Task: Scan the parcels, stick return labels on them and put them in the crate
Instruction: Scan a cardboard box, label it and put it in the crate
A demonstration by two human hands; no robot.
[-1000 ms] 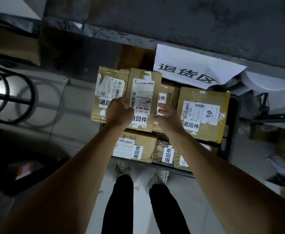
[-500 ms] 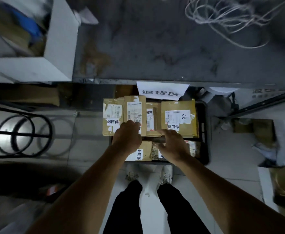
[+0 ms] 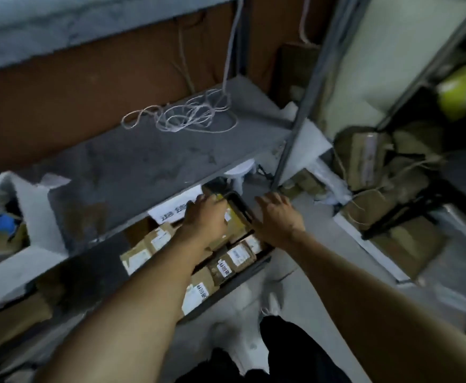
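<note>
A black crate [image 3: 240, 205] sits on the floor under a grey shelf and holds several brown cardboard parcels [image 3: 140, 257] with white labels. My left hand [image 3: 205, 217] hovers over the parcels near the crate's far end, fingers loosely bent, holding nothing. My right hand [image 3: 277, 217] is spread open just right of the crate's rim, also holding nothing. A white paper sign [image 3: 171, 210] hangs from the shelf edge above the crate. The frame is blurred by motion.
The grey shelf [image 3: 143, 161] carries a tangle of white cord [image 3: 182, 117] and a white open box [image 3: 30, 211] at the left. A metal upright [image 3: 298, 128] stands right of the crate. More brown parcels [image 3: 364, 156] pile up at the right. My legs and shoes [image 3: 271, 302] stand below.
Both hands have let go of the parcel in the crate and lifted away. My head has risen and tilted, so the shelf top and the right-hand rack now show.
</note>
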